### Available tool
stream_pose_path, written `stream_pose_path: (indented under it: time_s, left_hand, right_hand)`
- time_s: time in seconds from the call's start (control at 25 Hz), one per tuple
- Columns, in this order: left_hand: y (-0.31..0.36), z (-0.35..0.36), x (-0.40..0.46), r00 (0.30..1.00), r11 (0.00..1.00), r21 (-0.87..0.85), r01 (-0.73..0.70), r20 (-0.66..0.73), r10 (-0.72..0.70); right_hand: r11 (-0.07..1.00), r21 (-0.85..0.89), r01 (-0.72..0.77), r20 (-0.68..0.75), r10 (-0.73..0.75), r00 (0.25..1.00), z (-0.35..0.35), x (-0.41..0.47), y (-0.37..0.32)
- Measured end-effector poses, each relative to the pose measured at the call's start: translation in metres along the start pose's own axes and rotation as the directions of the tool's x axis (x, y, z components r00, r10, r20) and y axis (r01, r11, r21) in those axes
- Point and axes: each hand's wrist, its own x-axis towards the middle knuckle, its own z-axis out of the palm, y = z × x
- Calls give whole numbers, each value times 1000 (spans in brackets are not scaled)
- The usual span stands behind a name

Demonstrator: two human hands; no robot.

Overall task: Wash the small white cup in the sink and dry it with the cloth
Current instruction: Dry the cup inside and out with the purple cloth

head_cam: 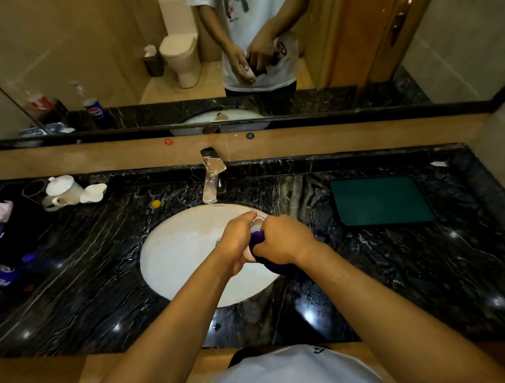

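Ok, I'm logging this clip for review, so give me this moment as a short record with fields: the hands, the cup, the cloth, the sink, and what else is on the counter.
left hand: grips the small white cup over the sink
right hand: presses the dark purple cloth against the cup
sink: white oval basin set in the black marble counter
faucet: chrome, behind the basin, no stream visible
stage: drying
counter left: white teapot
counter right: green mat
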Motion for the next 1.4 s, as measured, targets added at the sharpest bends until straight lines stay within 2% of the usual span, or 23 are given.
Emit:
stream_pose_path:
  time_s: [0.16, 0.36, 0.48, 0.56, 0.72, 0.84, 0.92, 1.0, 1.08, 1.16, 1.28, 1.4]
  left_hand:
    - [-5, 7, 2, 997, 997, -22, 74, -14, -75]
    - [0, -2, 4, 982, 979, -73, 188, 40, -185]
    - [10, -8, 3, 966, 968, -76, 238, 120, -228]
    - [15, -13, 3, 970, 976, -44, 215, 126, -208]
    - [18, -20, 6, 982, 989, -13, 148, 121, -146]
    - [19, -26, 5, 978, 987, -6, 158, 136, -156]
    - [19, -29, 5, 975, 983, -36, 180, 140, -173]
    - [17, -31, 7, 974, 979, -73, 189, 137, -178]
    - [14, -33, 7, 968, 971, -111, 211, 161, -192]
    - [13, -36, 5, 950, 959, -125, 255, 216, -224]
    - [14, -40, 4, 900, 954, -17, 299, 338, -276]
    - [16, -38, 4, 874, 945, 66, 322, 364, -323]
  right_hand:
    - [992, -129, 1, -146, -20, 989, 18, -4, -2]
    - [998, -12, 55, -335, -56, 941, 44, -10, 3]
    - [977, 156, 145, -459, -58, 886, 49, -10, 3]
    - [925, 308, 223, -437, -70, 897, 43, -5, 5]
    - [759, 599, 256, -333, -54, 941, 32, 4, 6]
    - [645, 721, 255, -204, -154, 967, 29, 4, 7]
    - [618, 747, 243, -131, -222, 966, 27, 4, 10]
    - [642, 730, 234, -108, -229, 967, 24, 3, 15]
    - [711, 648, 274, -184, -202, 962, 17, 1, 21]
    - [782, 494, 380, -259, -284, 923, 5, 0, 27]
    - [828, 184, 530, -141, -512, 848, -9, 3, 31]
    - [835, -22, 550, -111, -549, 829, -10, 2, 28]
